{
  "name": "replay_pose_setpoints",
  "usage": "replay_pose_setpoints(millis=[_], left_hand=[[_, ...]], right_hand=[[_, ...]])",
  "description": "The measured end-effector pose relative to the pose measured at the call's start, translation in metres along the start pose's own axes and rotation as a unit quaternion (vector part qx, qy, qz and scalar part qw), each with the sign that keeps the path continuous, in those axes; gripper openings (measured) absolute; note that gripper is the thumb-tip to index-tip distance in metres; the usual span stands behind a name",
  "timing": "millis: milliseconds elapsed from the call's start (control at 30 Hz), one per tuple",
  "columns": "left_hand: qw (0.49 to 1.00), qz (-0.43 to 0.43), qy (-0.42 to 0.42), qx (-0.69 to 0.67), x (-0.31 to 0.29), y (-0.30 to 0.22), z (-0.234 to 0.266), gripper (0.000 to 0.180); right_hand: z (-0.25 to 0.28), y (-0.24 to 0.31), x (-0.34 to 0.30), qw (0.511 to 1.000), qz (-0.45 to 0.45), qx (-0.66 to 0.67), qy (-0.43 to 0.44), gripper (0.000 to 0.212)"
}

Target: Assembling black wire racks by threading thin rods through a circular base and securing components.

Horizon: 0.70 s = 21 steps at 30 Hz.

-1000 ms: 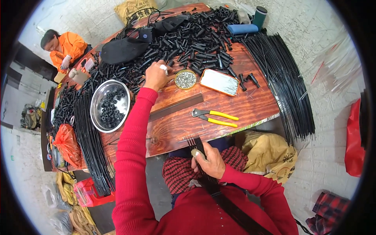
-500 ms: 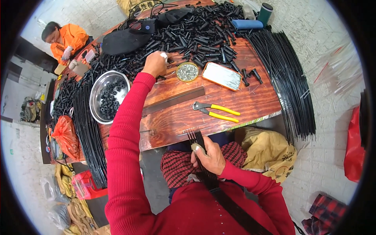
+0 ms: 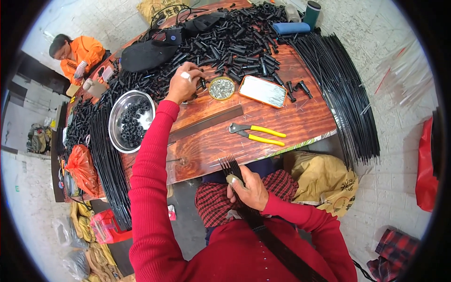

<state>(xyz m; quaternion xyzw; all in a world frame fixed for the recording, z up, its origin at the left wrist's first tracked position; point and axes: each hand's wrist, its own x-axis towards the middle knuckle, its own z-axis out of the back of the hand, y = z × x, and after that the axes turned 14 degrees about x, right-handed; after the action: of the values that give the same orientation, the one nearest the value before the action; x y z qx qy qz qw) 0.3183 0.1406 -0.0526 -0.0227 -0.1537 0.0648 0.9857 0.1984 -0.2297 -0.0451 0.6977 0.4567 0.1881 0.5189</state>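
Right grip (image 3: 249,189) is closed around a bundle of thin black rods (image 3: 250,216), whose upper ends are held near the front edge of the counter (image 3: 202,152). Left grip (image 3: 183,85) is held by the heap of black bolt-like parts (image 3: 235,44), left of a round tin (image 3: 221,88); whether anything is pinched by it cannot be told. Yellow-handled pliers (image 3: 242,132) are laid beyond the rods.

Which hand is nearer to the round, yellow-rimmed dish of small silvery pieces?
Left. The left hand is just left of the dish; the right hand is farther, toward the picture's lower edge, holding thin black rods.
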Motion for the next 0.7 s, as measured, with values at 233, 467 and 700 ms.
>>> replay_pose_setpoints(millis=[233, 467, 700], left_hand=[[0.993, -0.064, 0.041, 0.085, -0.001, -0.001, -0.008, 0.041], [0.980, -0.081, -0.151, 0.106, 0.007, 0.007, -0.016, 0.020], [0.989, 0.113, -0.008, -0.091, 0.035, -0.041, -0.037, 0.028]], right_hand=[[0.003, 0.000, 0.001, 1.000, -0.005, 0.000, -0.003, 0.025], [0.005, -0.001, 0.002, 1.000, 0.004, -0.006, 0.004, 0.024], [0.009, -0.005, 0.007, 1.000, -0.002, -0.001, -0.008, 0.019]])
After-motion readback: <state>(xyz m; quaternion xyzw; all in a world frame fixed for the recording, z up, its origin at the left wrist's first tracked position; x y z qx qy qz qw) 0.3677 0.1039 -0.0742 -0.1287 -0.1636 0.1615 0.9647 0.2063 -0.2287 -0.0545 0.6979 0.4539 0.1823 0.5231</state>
